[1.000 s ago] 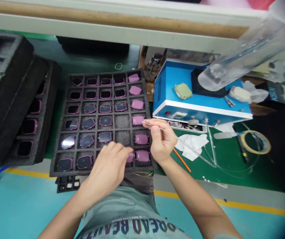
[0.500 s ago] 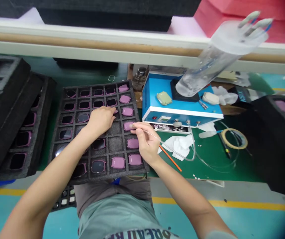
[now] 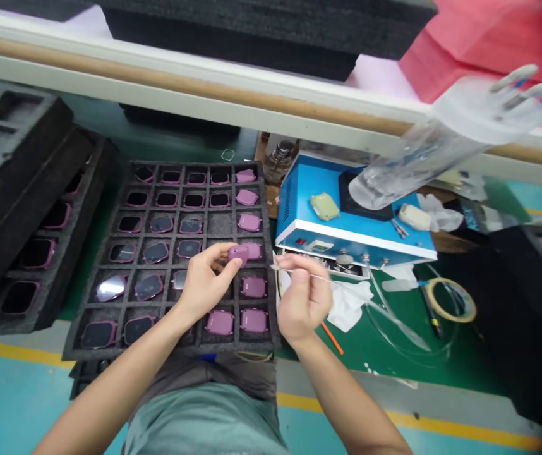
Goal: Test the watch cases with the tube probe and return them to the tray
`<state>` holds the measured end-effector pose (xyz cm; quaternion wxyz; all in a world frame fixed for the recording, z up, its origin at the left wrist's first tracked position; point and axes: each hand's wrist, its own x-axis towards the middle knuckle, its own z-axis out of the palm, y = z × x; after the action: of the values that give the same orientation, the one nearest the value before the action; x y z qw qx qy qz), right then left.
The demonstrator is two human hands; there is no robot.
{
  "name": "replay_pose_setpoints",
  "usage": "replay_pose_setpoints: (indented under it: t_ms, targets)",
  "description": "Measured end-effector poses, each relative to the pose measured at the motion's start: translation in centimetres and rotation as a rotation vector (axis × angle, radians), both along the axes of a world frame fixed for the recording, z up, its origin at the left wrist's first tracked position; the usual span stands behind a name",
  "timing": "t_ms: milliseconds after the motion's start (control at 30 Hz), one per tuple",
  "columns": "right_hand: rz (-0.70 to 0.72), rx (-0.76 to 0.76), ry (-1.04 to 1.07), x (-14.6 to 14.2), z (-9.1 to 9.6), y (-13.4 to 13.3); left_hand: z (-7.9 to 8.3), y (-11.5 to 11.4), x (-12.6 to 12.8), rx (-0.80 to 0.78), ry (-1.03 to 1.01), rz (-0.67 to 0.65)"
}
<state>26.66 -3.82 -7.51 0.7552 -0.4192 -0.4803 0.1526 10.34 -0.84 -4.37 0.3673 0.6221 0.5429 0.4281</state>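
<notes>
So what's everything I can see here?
tray: one, dark grey, centre
cases: over twenty, purple, in tray
stacked trays: several, dark grey, left
machine: one, blue, right of tray
green case: one, pale, on machine
white case: one, cream, on machine
cylinder: one, clear, on machine
bottle: one, clear, beyond tray
tissues: several, white, near machine
tape roll: one, yellowish, bench right
stick: one, orange, right of tray
marker: one, black, beside tape roll
tube: one, clear, right of tray
slabs: several, black and red, above shelf
shelf: one, white, above bench
bench: one, green, under tray
left hand: one, bare, holding purple case
right hand: one, bare, holding tube
</notes>
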Motion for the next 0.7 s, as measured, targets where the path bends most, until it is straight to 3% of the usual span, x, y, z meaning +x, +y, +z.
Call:
replay_pose_setpoints:
  t_ms: [100,167,267,333,700]
  targets:
    - [-0.211,0.003,0.295,2.3,0.0,-0.6,-0.6,0.2,0.1,-0.002,-0.004,-0.005]
    - [-0.264,-0.168,0.463,4.4,-0.8,-1.0,-0.7,0.4,0.0,0.008,0.012,-0.019]
    - [-0.167,-0.528,0.55,7.1,-2.4,-1.2,-0.6,0.5,0.0,0.02,0.03,-0.043]
    - [-0.095,-0.626,0.528,8.1,-2.9,-0.7,-0.5,0.5,-0.1,0.024,0.031,-0.047]
    - [0.022,-0.622,0.589,8.3,-1.0,2.2,-0.5,0.4,-0.4,0.052,0.026,-0.003]
